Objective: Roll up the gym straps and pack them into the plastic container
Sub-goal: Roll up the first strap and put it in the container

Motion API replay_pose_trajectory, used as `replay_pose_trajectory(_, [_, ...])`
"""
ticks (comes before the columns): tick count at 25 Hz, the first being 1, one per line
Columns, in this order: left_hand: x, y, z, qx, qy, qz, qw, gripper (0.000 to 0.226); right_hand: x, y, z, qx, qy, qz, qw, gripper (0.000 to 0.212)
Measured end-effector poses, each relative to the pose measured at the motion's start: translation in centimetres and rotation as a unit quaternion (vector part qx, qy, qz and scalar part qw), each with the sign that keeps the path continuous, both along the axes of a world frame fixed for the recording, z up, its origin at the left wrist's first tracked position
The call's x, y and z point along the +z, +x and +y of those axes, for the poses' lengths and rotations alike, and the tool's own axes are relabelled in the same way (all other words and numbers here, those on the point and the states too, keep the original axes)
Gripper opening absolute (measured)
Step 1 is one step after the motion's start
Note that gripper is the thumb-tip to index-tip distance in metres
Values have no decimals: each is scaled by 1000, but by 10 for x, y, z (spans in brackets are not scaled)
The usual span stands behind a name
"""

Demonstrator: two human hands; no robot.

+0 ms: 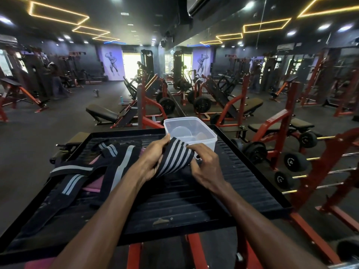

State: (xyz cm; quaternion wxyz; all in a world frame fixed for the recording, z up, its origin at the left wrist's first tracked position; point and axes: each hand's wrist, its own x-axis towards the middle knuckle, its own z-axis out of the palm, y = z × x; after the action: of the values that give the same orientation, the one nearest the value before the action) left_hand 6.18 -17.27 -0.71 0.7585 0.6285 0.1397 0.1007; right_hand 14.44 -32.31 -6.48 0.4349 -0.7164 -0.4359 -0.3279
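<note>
A black gym strap with white stripes (174,158) is bunched between both hands, just above the ribbed black platform (194,195). My left hand (153,158) grips its left side with the fingers curled round the cloth. My right hand (206,166) pinches its right end. Directly behind the hands stands a clear plastic container (189,129) with no strap inside. A loose heap of black straps with grey stripes (93,171) lies on the platform's left half, over something pink (93,186).
The platform sits on a red frame (196,251). A rack of dumbbells (291,162) stands close on the right. Benches and red machines fill the gym floor behind, with a mirror wall beyond the container.
</note>
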Motion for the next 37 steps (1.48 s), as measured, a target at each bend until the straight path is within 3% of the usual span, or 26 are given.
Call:
replay_pose_trajectory(4, [-10, -8, 12, -42, 21, 8, 999, 59, 8, -2, 2, -24, 51, 97, 994, 7])
replay_pose_trajectory(7, [-17, -20, 26, -96, 67, 25, 993, 74, 11, -6, 11, -32, 85, 187, 978, 12])
replay_pose_trajectory(12, [-32, -30, 39, -86, 139, 58, 985, 26, 14, -9, 25, -56, 148, 284, 946, 20])
replay_pose_trajectory(17, [-40, -33, 43, -66, 195, 84, 975, 29, 11, -12, 31, -58, 146, 288, 945, 16])
replay_pose_trajectory(22, [-41, -30, 44, -40, 178, 60, 981, 34, 4, -11, 27, -54, 110, 308, 943, 9])
replay_pose_trajectory(24, [-44, -30, 45, -43, 181, 58, 981, 36, 0, -8, 24, -62, 41, 268, 960, 19])
replay_pose_trajectory(26, [-45, -30, 45, -50, 196, 59, 977, 36, -2, -5, 21, -88, -97, 136, 982, 56])
replay_pose_trajectory(28, [-45, -28, 44, -70, 220, 53, 972, 33, -3, -8, 24, -100, -245, -10, 964, 82])
replay_pose_trajectory(30, [-44, -25, 44, -85, 275, 46, 957, 28, -6, -16, 32, -78, -346, -61, 933, 89])
replay_pose_trajectory(32, [-44, -24, 44, -94, 301, 42, 948, 24, -11, -18, 38, -7, -353, 9, 936, 68])
replay_pose_trajectory(35, [-49, -30, 51, -72, 215, 41, 973, 23, -12, -10, 36, 65, -211, 220, 950, 20])
replay_pose_trajectory(37, [-54, -33, 56, -63, 182, 47, 980, 39, -11, -9, 35, 56, -144, 283, 947, 21])
